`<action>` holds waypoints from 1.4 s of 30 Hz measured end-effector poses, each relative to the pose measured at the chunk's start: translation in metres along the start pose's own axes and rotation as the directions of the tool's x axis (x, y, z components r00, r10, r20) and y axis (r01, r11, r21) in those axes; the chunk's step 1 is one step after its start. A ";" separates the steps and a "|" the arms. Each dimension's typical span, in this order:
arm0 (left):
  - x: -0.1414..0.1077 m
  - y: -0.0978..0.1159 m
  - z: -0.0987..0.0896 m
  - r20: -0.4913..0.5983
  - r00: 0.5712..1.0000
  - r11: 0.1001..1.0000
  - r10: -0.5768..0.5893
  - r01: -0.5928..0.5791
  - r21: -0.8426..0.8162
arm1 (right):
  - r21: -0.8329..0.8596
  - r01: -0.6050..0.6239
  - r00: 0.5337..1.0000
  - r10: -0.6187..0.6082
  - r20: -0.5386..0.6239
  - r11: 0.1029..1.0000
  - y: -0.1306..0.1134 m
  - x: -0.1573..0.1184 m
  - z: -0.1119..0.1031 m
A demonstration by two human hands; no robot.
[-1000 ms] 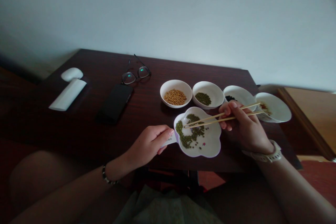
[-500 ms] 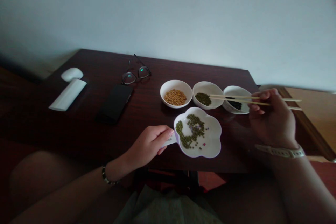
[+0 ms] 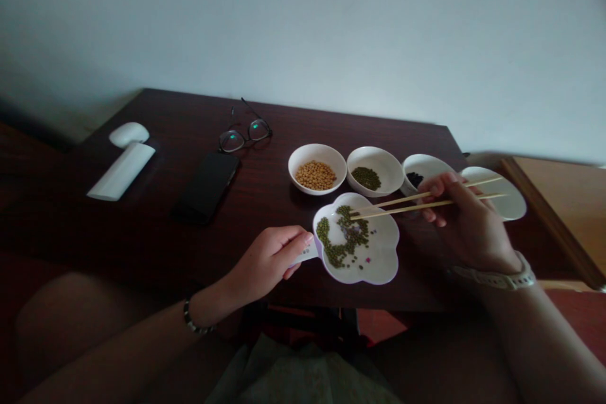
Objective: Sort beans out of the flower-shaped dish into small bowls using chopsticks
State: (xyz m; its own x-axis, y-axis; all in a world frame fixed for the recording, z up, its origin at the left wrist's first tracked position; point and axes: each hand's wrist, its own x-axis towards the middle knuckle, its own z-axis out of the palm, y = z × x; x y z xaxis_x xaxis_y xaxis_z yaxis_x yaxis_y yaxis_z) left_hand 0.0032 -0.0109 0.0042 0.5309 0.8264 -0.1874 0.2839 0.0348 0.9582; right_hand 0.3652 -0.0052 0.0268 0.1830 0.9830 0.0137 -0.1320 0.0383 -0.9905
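Note:
My left hand point(image 3: 277, 255) grips the short handle of a white flower-shaped dish point(image 3: 384, 259) near the table's front edge. Green beans point(image 3: 337, 255) lie mostly in its left half, with a small pink bit among the loose ones. In my right hand point(image 3: 466, 218) is a pair of chopsticks point(image 3: 402, 207), their tips slightly apart at the upper beans in the dish. Behind stand a white bowl point(image 3: 298, 158) of yellow beans, a white bowl point(image 3: 391, 170) of green beans, and a bowl point(image 3: 428, 164) of dark beans, partly hidden by my right hand.
A fourth white bowl point(image 3: 514, 205) stands at the right, partly behind my right hand. To the left are a black phone point(image 3: 208, 186), eyeglasses point(image 3: 245, 136), a white oblong case point(image 3: 122, 172) and a rounded white object point(image 3: 129, 134). A wooden board point(image 3: 563, 214) borders the table's right side.
My right hand has brought the chopsticks from the middle green-bean bowl down and left to the flower-shaped dish. The fourth bowl has come into sight. My left hand has stayed put.

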 end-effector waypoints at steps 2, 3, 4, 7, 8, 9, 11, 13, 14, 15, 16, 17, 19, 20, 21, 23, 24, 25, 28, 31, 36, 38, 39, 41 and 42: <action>0.000 0.002 0.001 0.000 1.000 1.000 -0.009 0.009 0.002 | -0.024 -0.030 0.998 0.032 0.056 0.999 0.001 -0.002 0.002; 0.001 0.003 0.001 0.000 1.000 1.000 -0.013 0.013 0.003 | -0.022 -0.044 0.997 0.045 0.070 0.999 0.002 -0.003 0.003; 0.001 0.003 0.001 0.001 1.000 1.000 -0.016 0.016 0.003 | -0.015 -0.058 0.995 0.059 0.081 0.998 0.003 -0.003 0.005; 0.002 0.005 0.001 0.001 1.000 1.000 -0.012 0.012 0.001 | 0.016 -0.078 0.993 0.076 0.091 0.997 0.005 -0.004 0.008; 0.002 0.005 0.001 0.001 1.000 1.000 -0.010 0.010 0.001 | 0.023 -0.079 0.993 0.076 0.091 0.997 0.006 -0.004 0.009; 0.002 0.005 0.001 0.001 1.000 1.000 -0.008 0.008 0.002 | 0.025 -0.084 0.992 0.081 0.095 0.996 0.006 -0.004 0.010; 0.002 0.005 0.001 -0.002 1.000 1.000 -0.004 0.004 0.004 | 0.030 -0.095 0.991 0.092 0.101 0.995 0.008 -0.004 0.010; 0.002 0.006 0.002 -0.002 1.000 1.000 0.001 -0.001 0.003 | 0.032 -0.112 0.988 0.107 0.114 0.993 0.009 -0.004 0.010; 0.002 0.006 0.002 0.000 1.000 1.000 0.002 -0.002 0.002 | 0.033 -0.114 0.987 0.110 0.119 0.993 0.010 -0.004 0.010; 0.001 0.006 0.002 0.000 1.000 1.000 0.002 -0.002 -0.001 | 0.032 -0.115 0.986 0.110 0.122 0.993 0.011 -0.004 0.009; 0.001 0.006 0.002 0.002 1.000 1.000 0.000 0.000 -0.003 | 0.031 -0.115 0.986 0.110 0.125 0.993 0.011 -0.004 0.009; 0.001 0.006 0.002 0.001 1.000 1.000 -0.003 0.003 -0.004 | 0.029 -0.115 0.986 0.110 0.129 0.993 0.011 -0.004 0.009; 0.001 0.005 0.002 0.001 1.000 1.000 -0.008 0.008 -0.006 | 0.029 -0.106 0.986 0.101 0.133 0.994 0.011 -0.004 0.009; 0.001 0.005 0.002 0.001 1.000 1.000 -0.008 0.008 -0.007 | 0.029 -0.101 0.986 0.097 0.135 0.994 0.011 -0.004 0.010; 0.001 0.005 0.002 0.001 1.000 1.000 -0.007 0.007 -0.008 | 0.027 -0.097 0.986 0.092 0.137 0.995 0.010 -0.004 0.010; 0.001 0.004 0.002 0.002 1.000 1.000 -0.007 0.007 -0.006 | 0.019 -0.087 0.987 0.083 0.135 0.996 0.010 -0.004 0.010; 0.001 0.003 0.002 0.002 1.000 1.000 -0.007 0.007 -0.005 | 0.015 -0.082 0.988 0.079 0.133 0.997 0.009 -0.004 0.011; 0.001 0.003 0.002 0.001 1.000 1.000 -0.007 0.007 -0.005 | 0.014 -0.076 0.989 0.074 0.128 0.997 0.008 -0.003 0.011; 0.000 0.002 0.001 -0.001 1.000 1.000 -0.008 0.008 -0.006 | 0.022 -0.051 0.994 0.049 0.098 0.998 0.007 -0.003 0.012; 0.001 0.003 0.000 0.000 1.000 1.000 -0.009 0.009 -0.005 | 0.029 -0.061 0.994 0.059 0.087 0.998 0.007 -0.003 0.011; 0.001 0.004 0.002 -0.004 1.000 1.000 -0.010 0.010 -0.003 | 0.033 -0.129 0.986 0.125 0.111 0.991 0.010 -0.003 0.007; 0.001 0.004 0.002 -0.006 1.000 1.000 -0.012 0.012 0.001 | 0.021 -0.126 0.987 0.123 0.107 0.992 0.011 -0.002 0.007; 0.001 0.004 0.003 -0.006 1.000 1.000 -0.014 0.014 0.003 | 0.019 -0.119 0.988 0.117 0.105 0.993 0.012 -0.002 0.006; 0.001 0.005 0.003 -0.007 1.000 1.000 -0.021 0.021 0.005 | 0.024 -0.111 0.988 0.108 0.107 0.994 0.012 -0.002 0.007; 0.001 0.005 0.003 -0.008 1.000 1.000 -0.022 0.022 0.005 | 0.024 -0.110 0.988 0.107 0.113 0.994 0.012 -0.002 0.007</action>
State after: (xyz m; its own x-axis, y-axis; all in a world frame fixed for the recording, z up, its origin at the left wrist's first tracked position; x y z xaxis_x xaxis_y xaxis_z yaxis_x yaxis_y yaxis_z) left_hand 0.0073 -0.0118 0.0086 0.5181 0.8299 -0.2069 0.2998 0.0504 0.9527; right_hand 0.3563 -0.0057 0.0158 0.0567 0.9954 -0.0771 -0.1749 -0.0662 -0.9824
